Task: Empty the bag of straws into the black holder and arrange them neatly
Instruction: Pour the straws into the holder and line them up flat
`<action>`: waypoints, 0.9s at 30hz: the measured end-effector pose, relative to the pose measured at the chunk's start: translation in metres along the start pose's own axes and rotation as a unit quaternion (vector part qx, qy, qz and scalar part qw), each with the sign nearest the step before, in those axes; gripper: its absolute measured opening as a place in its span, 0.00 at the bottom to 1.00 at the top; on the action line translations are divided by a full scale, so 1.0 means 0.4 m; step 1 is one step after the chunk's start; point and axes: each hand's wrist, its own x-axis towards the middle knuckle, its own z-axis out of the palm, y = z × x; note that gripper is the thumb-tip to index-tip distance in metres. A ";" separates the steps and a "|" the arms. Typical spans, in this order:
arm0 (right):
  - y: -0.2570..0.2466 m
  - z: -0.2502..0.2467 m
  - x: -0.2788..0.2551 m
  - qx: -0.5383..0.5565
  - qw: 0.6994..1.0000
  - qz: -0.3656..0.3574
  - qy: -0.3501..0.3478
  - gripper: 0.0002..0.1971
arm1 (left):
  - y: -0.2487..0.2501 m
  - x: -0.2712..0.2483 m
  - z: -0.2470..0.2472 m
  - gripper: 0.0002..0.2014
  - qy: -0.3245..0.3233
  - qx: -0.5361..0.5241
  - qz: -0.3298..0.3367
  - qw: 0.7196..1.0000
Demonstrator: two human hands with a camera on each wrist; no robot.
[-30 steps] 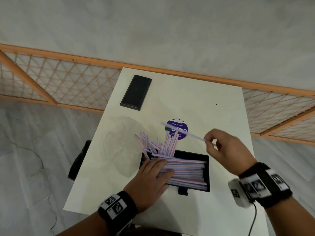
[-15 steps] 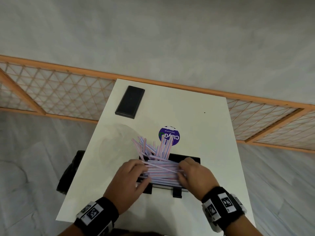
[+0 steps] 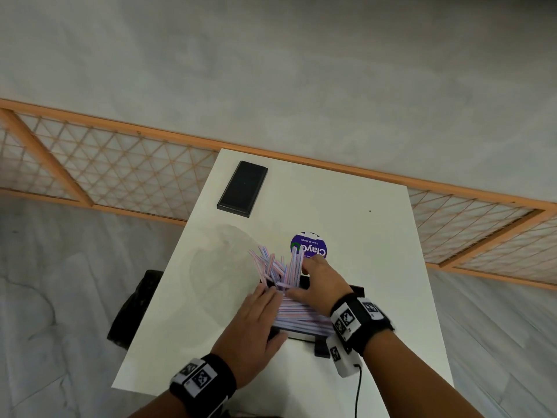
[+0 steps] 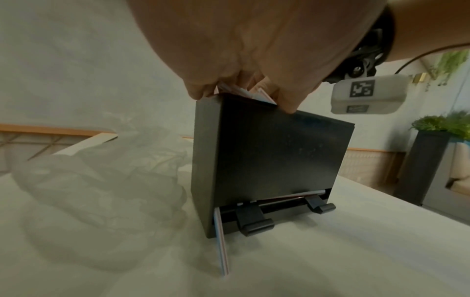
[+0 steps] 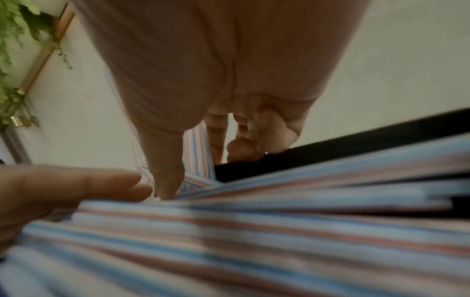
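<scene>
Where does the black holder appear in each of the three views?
Head: holder lower centre, mostly covered by both hands.
Left wrist: holder centre, front wall facing the camera.
Right wrist: only its dark rim at right, behind the straws.
Shared landmark: the striped straws.

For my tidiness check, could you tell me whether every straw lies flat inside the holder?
No, a bunch of straws sticks up askew at the black holder's far left corner.

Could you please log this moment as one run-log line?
left hand: flat on straws | right hand: reaching upright straws | holder: part-filled, untidy | bag: empty on table
</scene>
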 end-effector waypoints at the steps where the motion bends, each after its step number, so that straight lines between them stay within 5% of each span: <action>1: -0.002 0.009 0.003 0.000 1.000 -0.007 0.007 0.26 | -0.002 0.000 -0.001 0.35 -0.003 0.028 0.011 1.000; 10: -0.031 0.014 -0.011 0.111 0.988 -0.063 0.084 0.08 | -0.008 0.029 -0.021 0.36 -0.034 0.090 0.003 0.995; 19: -0.049 0.033 -0.005 0.172 0.982 -0.022 0.078 0.22 | -0.005 0.033 -0.021 0.34 -0.071 0.090 0.010 0.993; 27: -0.059 0.024 0.003 0.104 0.990 -0.021 0.095 0.11 | -0.011 0.029 -0.018 0.30 -0.078 0.145 0.027 0.986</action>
